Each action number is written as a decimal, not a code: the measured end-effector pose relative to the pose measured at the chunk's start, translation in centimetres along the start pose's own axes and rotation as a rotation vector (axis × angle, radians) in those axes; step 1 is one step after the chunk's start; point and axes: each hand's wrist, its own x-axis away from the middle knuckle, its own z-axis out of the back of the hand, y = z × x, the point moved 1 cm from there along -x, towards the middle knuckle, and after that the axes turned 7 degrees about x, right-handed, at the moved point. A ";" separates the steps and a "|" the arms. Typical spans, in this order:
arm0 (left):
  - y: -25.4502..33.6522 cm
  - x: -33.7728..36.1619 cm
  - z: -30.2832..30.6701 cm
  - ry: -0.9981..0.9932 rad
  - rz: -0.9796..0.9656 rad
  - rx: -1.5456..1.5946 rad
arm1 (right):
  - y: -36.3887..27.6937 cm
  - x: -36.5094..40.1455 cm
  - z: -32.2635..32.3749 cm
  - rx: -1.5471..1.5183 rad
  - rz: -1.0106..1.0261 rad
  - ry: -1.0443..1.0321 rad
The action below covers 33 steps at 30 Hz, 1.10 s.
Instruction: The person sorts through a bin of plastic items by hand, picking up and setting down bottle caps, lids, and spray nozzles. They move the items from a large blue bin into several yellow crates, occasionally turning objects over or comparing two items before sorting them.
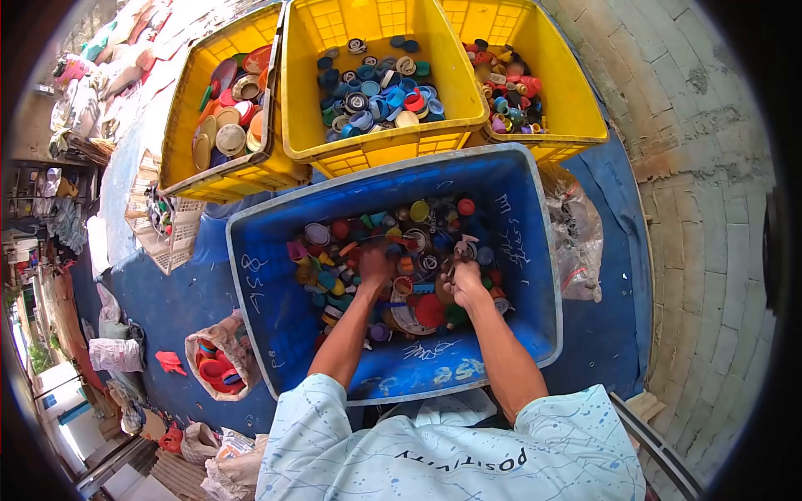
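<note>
A blue plastic bin (518, 275) in front of me holds a heap of mixed coloured bottle caps and lids (401, 242). Both my hands reach down into that heap. My left hand (374, 265) rests on the caps near the middle with its fingers curled into them. Just to the right, my right hand (464, 280) is closed around some small caps. What exactly each hand grips is too small to tell. My forearms cover part of the pile.
Three yellow crates stand behind the bin: the left one (180, 142) with large lids, the middle one (296, 92) with mostly blue caps, the right one (576, 100) with mixed small caps. A sack of red lids (219, 363) sits left; a plastic bag (576, 242) lies right.
</note>
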 end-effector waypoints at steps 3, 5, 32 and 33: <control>-0.1 -2.0 -1.8 -0.066 -0.156 -0.172 | -0.6 2.1 2.1 -0.026 0.052 -0.076; -0.6 -2.7 -2.7 -0.076 -0.182 -0.291 | -1.0 3.0 3.1 -0.078 0.083 -0.139; 2.1 7.5 4.8 0.129 0.947 0.690 | -0.7 -14.3 -3.1 1.287 0.934 0.505; 2.9 7.9 5.2 0.139 0.955 0.711 | -0.4 -15.1 -3.1 1.283 0.939 0.532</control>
